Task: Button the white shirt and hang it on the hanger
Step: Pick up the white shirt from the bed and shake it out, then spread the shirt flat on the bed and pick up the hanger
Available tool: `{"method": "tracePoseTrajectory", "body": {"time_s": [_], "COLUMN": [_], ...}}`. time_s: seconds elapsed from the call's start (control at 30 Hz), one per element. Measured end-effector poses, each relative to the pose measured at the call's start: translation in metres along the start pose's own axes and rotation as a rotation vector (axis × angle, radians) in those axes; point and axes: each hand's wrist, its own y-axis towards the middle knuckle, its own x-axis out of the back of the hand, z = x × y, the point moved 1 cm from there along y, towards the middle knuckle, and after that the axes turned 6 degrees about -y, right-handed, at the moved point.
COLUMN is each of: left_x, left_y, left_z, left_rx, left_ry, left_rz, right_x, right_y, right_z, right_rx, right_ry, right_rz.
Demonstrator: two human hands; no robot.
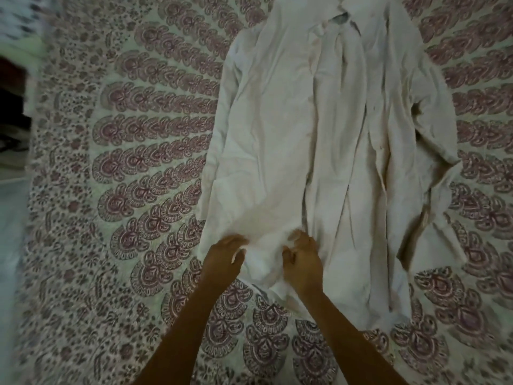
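Observation:
The white shirt (319, 140) lies spread lengthwise on a patterned bedspread, collar (337, 19) at the far end and hem toward me. Its front lies open, with the plackets running down the middle and a sleeve bunched on the right side. My left hand (224, 259) pinches the left front panel near the hem. My right hand (302, 258) is closed on the same panel's inner edge, a little to the right. Both hands sit at the shirt's lower left corner. The frame is blurred, so no buttons show. No hanger is in view.
The bedspread (133, 168) with a purple floral print covers the whole surface under the shirt. At the far left its edge (26, 190) drops off to a dark gap and pale floor.

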Motion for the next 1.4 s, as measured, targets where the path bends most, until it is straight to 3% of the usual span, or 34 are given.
{"method": "tracePoseTrajectory", "body": {"time_s": [0.1, 0.17, 0.23, 0.33, 0.47, 0.67, 0.83, 0.93, 1.03, 1.13, 1.27, 1.33, 1.4], "left_x": [0.006, 0.008, 0.011, 0.017, 0.031, 0.048, 0.042, 0.022, 0.001, -0.007, 0.018, 0.039, 0.052], "left_y": [-0.018, -0.023, -0.025, -0.018, -0.017, -0.035, -0.057, -0.06, -0.053, -0.039, -0.019, -0.019, -0.031], "left_z": [0.019, 0.028, 0.038, 0.04, 0.034, 0.026, 0.017, 0.024, 0.022, 0.011, 0.002, 0.013, 0.03], "left_rx": [0.237, 0.427, 0.488, 0.428, 0.362, 0.14, 0.028, 0.145, 0.149, 0.145, 0.074, 0.052, 0.022], "left_ry": [0.011, -0.032, -0.062, -0.149, -0.373, -0.47, -0.465, -0.415, -0.248, -0.211, -0.299, -0.229, -0.1], "left_rz": [-0.183, -0.217, -0.201, -0.158, -0.085, -0.185, -0.193, 0.009, 0.063, -0.046, -0.345, -0.518, -0.537], "right_x": [-0.008, -0.009, -0.013, -0.006, 0.007, 0.031, 0.042, 0.033, 0.029, 0.026, 0.027, 0.032, 0.033], "right_y": [-0.002, 0.0, 0.006, 0.013, -0.004, -0.03, -0.046, -0.05, -0.054, -0.052, -0.046, -0.047, -0.049], "right_z": [0.006, 0.01, 0.012, 0.012, 0.023, 0.044, 0.017, -0.011, -0.018, -0.018, -0.019, -0.019, -0.018], "right_rx": [-0.108, -0.143, -0.175, -0.174, -0.107, -0.047, -0.197, -0.388, -0.398, -0.381, -0.37, -0.369, -0.344], "right_ry": [-0.089, -0.098, -0.054, 0.071, 0.238, 0.552, 0.51, 0.47, 0.425, 0.421, 0.381, 0.363, 0.308], "right_rz": [-0.078, -0.095, -0.058, -0.032, -0.233, -0.468, -0.691, -0.659, -0.595, -0.545, -0.553, -0.627, -0.648]}}
